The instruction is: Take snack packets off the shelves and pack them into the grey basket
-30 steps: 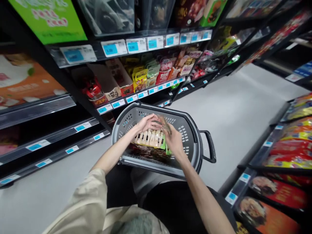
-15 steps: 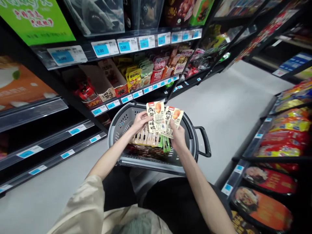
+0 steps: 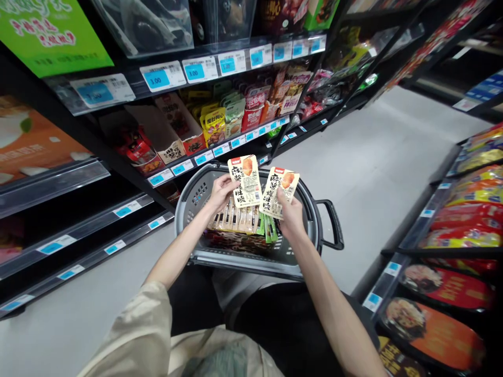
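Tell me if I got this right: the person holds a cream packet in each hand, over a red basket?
Not quite: the basket is grey, not red, as the head view shows. The left hand does hold a cream packet, and the right hand holds another cream packet, both over the basket.

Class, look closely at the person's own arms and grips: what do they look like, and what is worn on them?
The left grip and right grip are bare hands, without gloves; no ring or watch shows. The left arm wears a loose cream sleeve ending near the elbow. The right arm shows no sleeve within the picture.
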`<state>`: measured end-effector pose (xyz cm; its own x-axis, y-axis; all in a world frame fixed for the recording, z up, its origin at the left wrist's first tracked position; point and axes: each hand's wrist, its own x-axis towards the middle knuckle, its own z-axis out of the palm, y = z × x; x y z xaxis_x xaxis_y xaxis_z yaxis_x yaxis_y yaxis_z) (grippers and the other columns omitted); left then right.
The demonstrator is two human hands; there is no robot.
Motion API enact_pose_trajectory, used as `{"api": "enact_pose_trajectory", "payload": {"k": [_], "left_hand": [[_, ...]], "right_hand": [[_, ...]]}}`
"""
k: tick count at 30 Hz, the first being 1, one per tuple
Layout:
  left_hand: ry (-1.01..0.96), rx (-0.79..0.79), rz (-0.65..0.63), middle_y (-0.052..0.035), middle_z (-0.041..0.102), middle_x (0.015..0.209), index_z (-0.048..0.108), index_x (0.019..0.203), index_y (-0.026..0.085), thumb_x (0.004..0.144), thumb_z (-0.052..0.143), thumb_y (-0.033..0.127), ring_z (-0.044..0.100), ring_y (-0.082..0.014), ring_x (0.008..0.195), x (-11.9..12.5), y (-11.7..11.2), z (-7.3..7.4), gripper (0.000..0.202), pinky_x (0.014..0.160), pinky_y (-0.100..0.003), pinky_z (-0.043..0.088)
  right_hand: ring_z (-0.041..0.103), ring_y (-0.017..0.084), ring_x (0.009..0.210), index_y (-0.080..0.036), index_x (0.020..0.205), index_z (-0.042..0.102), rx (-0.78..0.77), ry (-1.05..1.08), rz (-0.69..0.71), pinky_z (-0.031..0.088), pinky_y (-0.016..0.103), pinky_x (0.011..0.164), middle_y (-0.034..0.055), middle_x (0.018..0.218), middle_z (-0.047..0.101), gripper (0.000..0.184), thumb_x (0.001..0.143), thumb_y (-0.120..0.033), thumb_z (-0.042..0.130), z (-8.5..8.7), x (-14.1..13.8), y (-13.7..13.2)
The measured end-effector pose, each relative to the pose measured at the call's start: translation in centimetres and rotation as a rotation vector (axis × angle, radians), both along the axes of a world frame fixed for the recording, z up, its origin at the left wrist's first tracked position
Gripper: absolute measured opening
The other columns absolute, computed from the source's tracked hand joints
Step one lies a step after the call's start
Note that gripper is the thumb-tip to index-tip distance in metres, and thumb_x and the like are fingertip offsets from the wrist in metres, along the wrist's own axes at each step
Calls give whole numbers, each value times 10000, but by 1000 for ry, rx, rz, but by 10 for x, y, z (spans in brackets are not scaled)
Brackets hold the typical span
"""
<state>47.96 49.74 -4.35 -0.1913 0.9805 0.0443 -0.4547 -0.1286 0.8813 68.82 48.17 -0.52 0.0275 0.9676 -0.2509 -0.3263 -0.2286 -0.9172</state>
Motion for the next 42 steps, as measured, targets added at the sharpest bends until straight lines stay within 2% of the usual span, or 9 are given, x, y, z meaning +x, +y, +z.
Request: {"api": "enact_pose_trajectory", "payload": {"k": [6,14,17,20,25,32,37,42], "left_hand": [[8,2,-11,-44,787,875,729,837,173,578,934,358,753,-252,865,0,-1,3,379,833,-386,580],[22,-10,-24,-39,790,898,737,833,177,582,931,354,753,-248,896,0,-2,3,364,850,-377,578],[-8,-19,-30,-35,787,865,742,832,177,572,935,332,755,-247,890,-1,-2,2,359,829,-361,582],[-12,-22,-25,-31,785,849,744,827,178,567,937,319,756,-241,867,-2,-1,1,354,817,-356,587],[5,-10,-26,-32,785,858,746,813,175,562,939,320,756,-235,864,-2,0,-1,349,820,-352,591],[23,-18,-70,-33,784,880,743,814,184,582,931,312,752,-237,872,-2,0,-3,324,819,-360,597],[28,-13,-106,-35,777,899,722,824,179,606,924,318,747,-238,914,-2,-1,-4,328,837,-351,589],[50,-37,-116,-44,768,942,688,853,177,606,933,354,736,-234,916,-1,-1,0,391,852,-355,580]], "right_hand": [[760,280,968,-159,1036,739,-5,8,0,634,439,840,115,1029,801,500,700,-506,868,2,-1,-1],[757,281,986,-175,1024,728,-23,-15,12,630,441,855,115,1029,798,510,716,-566,838,0,0,1],[748,293,1025,-186,1075,724,-22,-30,32,625,469,859,129,1060,792,591,800,-708,692,-1,2,5],[729,295,1094,-212,1204,704,28,-100,85,610,488,890,125,1114,783,716,872,-810,489,-2,4,8],[696,285,1183,-215,1309,675,78,-232,117,573,490,968,119,1105,785,813,930,-821,288,-7,6,9],[660,300,1238,-215,1429,598,163,-333,184,540,515,1016,129,1192,762,834,930,-813,301,-10,7,13],[658,284,1239,-208,1442,594,147,-318,194,529,500,1025,126,1186,762,875,948,-796,175,-5,7,10],[678,279,1196,-202,1437,597,138,-239,168,536,489,1014,127,1199,761,822,940,-785,297,-5,6,9]]}}
